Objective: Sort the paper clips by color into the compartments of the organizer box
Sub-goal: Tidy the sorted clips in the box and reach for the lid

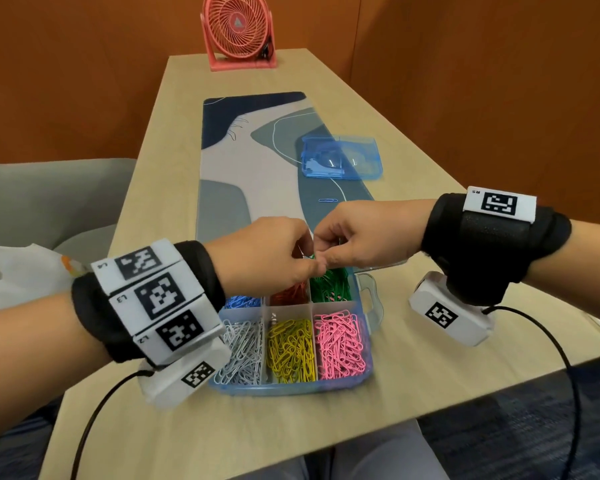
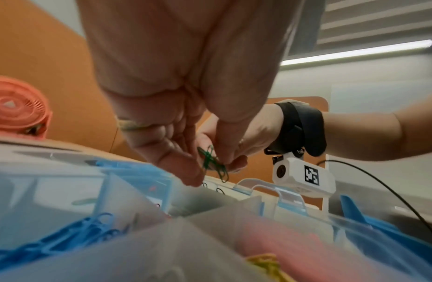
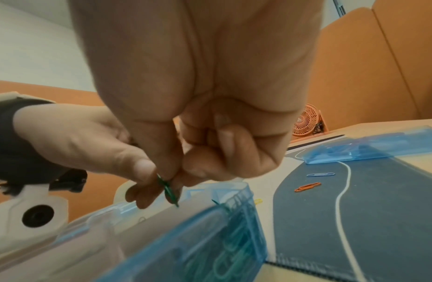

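Right now both hands' fingers (image 2: 186, 167) pinching tangled green clips (image 2: 213, 166) above box (image 1: 368, 362). Risk: tugging apart flicks one into red compartment (image 1: 290, 294) or onto table (image 1: 430, 382).

- Left hand (image 1: 267, 252) and right hand (image 1: 362, 233): fingertips meeting, together pinching green paper clips (image 1: 311, 257).
- Organizer box (image 1: 367, 370): directly beneath both hands; visible compartments hold blue, red, green, white, yellow and pink clips.
- Blue paper clip (image 1: 327, 200): alone on the desk mat (image 1: 222, 202), just beyond the right hand.
- Blue lid (image 1: 342, 157): farther beyond the hands.
- Pink fan (image 1: 239, 31): at the tabletop's (image 1: 413, 386) far end.
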A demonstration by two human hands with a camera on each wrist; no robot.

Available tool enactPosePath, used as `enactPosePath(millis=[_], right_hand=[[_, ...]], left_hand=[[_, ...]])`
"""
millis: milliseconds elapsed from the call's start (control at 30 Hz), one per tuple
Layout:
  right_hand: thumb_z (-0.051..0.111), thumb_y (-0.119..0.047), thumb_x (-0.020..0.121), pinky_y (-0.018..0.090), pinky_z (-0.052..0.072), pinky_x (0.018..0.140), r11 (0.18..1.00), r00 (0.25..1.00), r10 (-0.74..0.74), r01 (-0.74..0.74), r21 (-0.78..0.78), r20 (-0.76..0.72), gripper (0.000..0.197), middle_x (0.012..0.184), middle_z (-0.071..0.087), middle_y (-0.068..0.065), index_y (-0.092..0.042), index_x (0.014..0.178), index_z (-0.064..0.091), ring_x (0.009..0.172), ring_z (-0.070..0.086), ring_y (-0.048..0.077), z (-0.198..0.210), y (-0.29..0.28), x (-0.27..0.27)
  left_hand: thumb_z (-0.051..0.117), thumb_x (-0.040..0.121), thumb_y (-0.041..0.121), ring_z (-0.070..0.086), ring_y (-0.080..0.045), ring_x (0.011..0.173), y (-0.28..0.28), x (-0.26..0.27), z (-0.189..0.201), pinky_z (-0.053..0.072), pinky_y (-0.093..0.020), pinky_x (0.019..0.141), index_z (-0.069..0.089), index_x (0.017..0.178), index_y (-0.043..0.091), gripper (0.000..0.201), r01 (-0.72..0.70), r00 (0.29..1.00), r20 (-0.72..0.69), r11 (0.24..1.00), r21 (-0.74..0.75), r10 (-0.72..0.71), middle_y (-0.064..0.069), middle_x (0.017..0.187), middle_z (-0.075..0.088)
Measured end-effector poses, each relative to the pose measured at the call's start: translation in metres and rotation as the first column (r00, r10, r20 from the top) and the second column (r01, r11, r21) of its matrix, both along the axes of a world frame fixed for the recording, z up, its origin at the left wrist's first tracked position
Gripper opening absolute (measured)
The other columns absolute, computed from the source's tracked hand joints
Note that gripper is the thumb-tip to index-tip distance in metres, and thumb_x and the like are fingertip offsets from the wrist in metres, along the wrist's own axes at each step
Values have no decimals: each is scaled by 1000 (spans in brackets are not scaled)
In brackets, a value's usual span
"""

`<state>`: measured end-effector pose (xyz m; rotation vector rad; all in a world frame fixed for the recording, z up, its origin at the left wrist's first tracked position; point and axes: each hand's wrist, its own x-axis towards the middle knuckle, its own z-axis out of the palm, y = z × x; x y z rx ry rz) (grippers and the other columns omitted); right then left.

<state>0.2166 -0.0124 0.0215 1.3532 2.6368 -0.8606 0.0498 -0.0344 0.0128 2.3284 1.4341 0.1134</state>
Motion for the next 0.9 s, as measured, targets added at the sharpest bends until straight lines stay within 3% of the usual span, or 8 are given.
enactPosePath(millis=[167, 300, 433, 500, 567, 633, 767, 900], right_hand=[[63, -24, 89, 15, 43, 60, 1000, 998, 31, -31, 4, 54, 7, 74, 66, -9, -20, 87, 70, 62, 57, 4, 3, 1, 0], [59, -16, 87, 15, 45, 65, 982, 942, 181, -188, -3, 282, 19, 83, 67, -13, -28, 93, 72, 69, 55, 2, 3, -4, -7], [49, -13, 85, 29, 52, 72, 962, 884, 207, -262, 79, 418, 26, 85, 68, -6, -22, 87, 74, 75, 57, 16, 0, -9, -14], [49, -14, 83, 35, 53, 67, 950, 886, 193, -277, 146, 421, 22, 71, 64, 5, -10, 72, 68, 68, 55, 27, 0, -7, -14], [50, -13, 82, 33, 45, 57, 943, 887, 178, -278, 185, 426, 24, 57, 48, 7, -9, 59, 55, 57, 42, 26, 0, -8, -16], [54, -15, 82, 27, 36, 51, 940, 882, 171, -280, 197, 440, 26, 53, 42, 4, -12, 56, 50, 53, 36, 22, 0, -10, -18], [66, -27, 80, 20, 33, 45, 938, 857, 134, -272, 215, 498, 20, 57, 52, -1, -11, 69, 65, 52, 45, 16, -3, -14, -22], [66, -29, 81, 22, 31, 45, 928, 849, 85, -258, 270, 521, 40, 52, 38, 3, -14, 53, 41, 47, 36, 20, -7, -19, -24]], left_hand=[[69, 84, 17, 57, -5, 46, 7, -2, 1, 47, -16, 51, 62, 72, 15, 14, -32, 985, 162, 986, -163, 59, 3, 55, 65], [68, 84, 14, 62, -13, 52, 7, -8, 0, 53, -24, 58, 63, 77, 11, 9, -32, 991, 118, 980, -199, 57, -5, 64, 70], [67, 84, 18, 58, -8, 52, 4, -10, -2, 50, -23, 59, 60, 77, 17, 10, 0, 999, 44, 984, -179, 8, -1, 67, 69], [67, 84, 19, 53, 1, 46, 3, -10, -3, 46, -19, 55, 57, 74, 20, 14, 15, 1000, 11, 986, -169, -13, 5, 63, 66], [66, 85, 20, 52, 2, 45, 3, -9, -3, 43, -16, 53, 56, 74, 21, 15, 19, 1000, -3, 986, -164, -20, 6, 62, 65], [65, 85, 19, 56, -1, 48, 3, -9, -2, 47, -18, 56, 57, 75, 20, 13, 10, 1000, 5, 984, -177, -9, 3, 65, 68], [64, 86, 14, 62, -9, 51, 4, -14, 3, 49, -20, 55, 59, 78, 13, 9, -12, 999, 45, 980, -197, 21, -4, 68, 72], [64, 87, 10, 62, -8, 51, 5, -19, 5, 51, -18, 53, 60, 83, 6, 7, -48, 992, 101, 964, -260, 77, -5, 65, 72]])
